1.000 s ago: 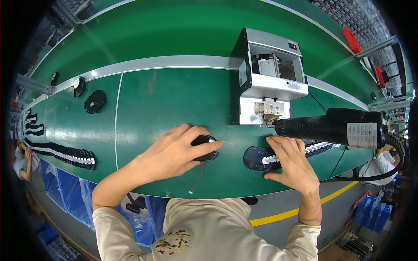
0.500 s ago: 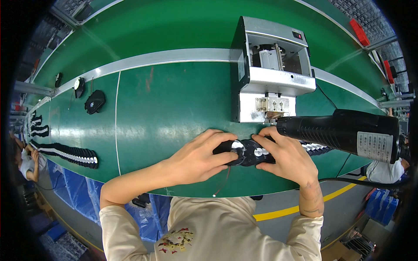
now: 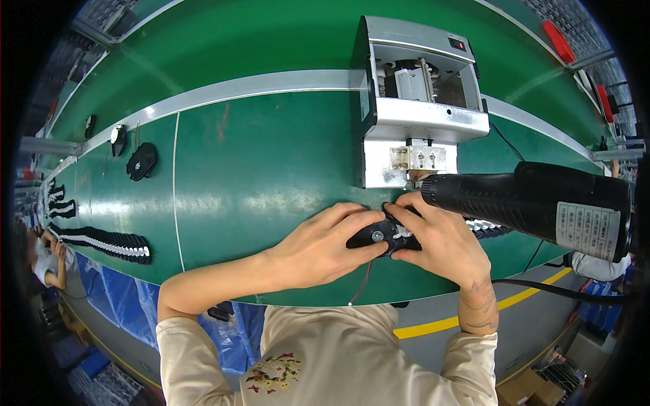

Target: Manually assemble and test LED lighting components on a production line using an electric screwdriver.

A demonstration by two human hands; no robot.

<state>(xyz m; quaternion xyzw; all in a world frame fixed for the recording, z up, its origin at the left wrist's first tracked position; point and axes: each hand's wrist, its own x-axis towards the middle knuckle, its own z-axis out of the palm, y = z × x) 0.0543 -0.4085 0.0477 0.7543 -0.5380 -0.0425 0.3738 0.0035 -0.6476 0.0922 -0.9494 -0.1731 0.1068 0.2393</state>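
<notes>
Both hands meet over a small black part [image 3: 376,236] with a round silvery spot, held low over the green conveyor belt [image 3: 271,169]. My left hand [image 3: 321,247] grips its left end from the side. My right hand [image 3: 437,237] pinches its right end, where a white-tipped piece shows. A thin dark red wire [image 3: 361,286] hangs from the part over the belt's near edge. A big black heat gun [image 3: 535,203] lies pointing left just beyond my right hand, its nozzle near my fingers.
A grey metal machine [image 3: 420,101] stands on the belt just behind the hands. Two black parts [image 3: 141,161] lie at the far left. A row of black and white pieces [image 3: 108,242] lines the left near edge. Another person [image 3: 47,260] works at far left.
My left hand carried the black part right to meet my right hand. Both hands now hold it together, closer to the machine. The heat gun looms larger on the right.
</notes>
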